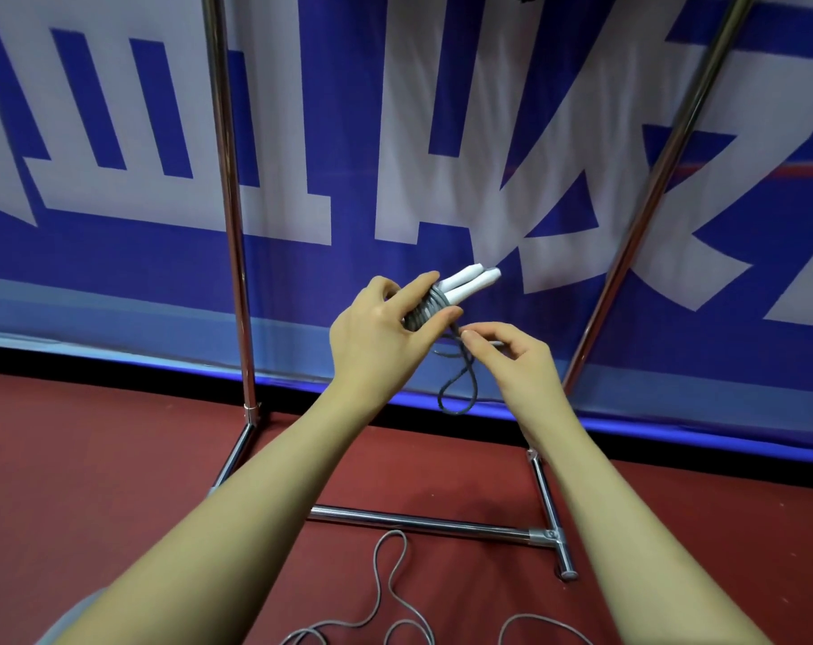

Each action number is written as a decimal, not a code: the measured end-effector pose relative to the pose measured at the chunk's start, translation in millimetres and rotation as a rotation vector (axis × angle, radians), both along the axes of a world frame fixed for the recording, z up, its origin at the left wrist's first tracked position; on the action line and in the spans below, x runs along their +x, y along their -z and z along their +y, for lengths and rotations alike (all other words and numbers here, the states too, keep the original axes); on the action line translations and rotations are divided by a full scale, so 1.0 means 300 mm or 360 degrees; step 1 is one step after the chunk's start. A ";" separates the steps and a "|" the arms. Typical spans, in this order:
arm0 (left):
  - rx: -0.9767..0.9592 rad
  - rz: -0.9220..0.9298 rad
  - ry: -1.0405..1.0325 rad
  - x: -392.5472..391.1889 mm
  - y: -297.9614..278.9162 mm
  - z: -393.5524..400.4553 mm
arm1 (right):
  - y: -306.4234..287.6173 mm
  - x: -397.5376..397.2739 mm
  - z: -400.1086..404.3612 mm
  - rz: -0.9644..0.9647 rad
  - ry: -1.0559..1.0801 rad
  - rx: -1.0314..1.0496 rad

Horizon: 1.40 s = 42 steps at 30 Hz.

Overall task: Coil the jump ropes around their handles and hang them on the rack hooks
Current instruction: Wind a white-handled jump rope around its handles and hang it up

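Note:
My left hand (376, 332) grips a jump rope's two white handles (470, 281), held together and pointing up to the right. Grey rope (425, 309) is wound in several turns around the handles just under my fingers. A short loop of the same grey rope (458, 388) hangs down below the coil. My right hand (511, 356) pinches that loose rope close under the coil, between thumb and forefinger. A second grey jump rope (386, 593) lies in loose curves on the red floor near the bottom edge; its handles are out of view.
A chrome rack stands in front of me: left upright (230, 202), slanted right upright (660, 179), floor crossbar (418, 521) and right foot (551, 514). Its hooks are above the frame. A blue banner with white characters (395, 132) hangs behind it.

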<state>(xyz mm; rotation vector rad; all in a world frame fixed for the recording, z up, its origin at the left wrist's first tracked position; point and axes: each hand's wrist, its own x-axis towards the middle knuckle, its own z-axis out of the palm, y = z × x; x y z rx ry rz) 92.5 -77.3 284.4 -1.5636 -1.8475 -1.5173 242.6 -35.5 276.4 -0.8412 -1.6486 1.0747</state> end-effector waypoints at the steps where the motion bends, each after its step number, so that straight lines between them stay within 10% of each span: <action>1: 0.0015 0.0018 -0.0002 0.001 0.002 0.002 | 0.004 -0.002 0.006 -0.0010 0.0049 -0.0006; 31: 0.0180 0.0360 -0.0050 -0.032 0.044 0.025 | -0.012 -0.020 -0.020 0.0143 0.0154 -0.0029; 42: 0.0029 0.0111 -0.0088 -0.026 0.042 0.022 | 0.000 -0.028 -0.036 0.0080 0.0363 0.0538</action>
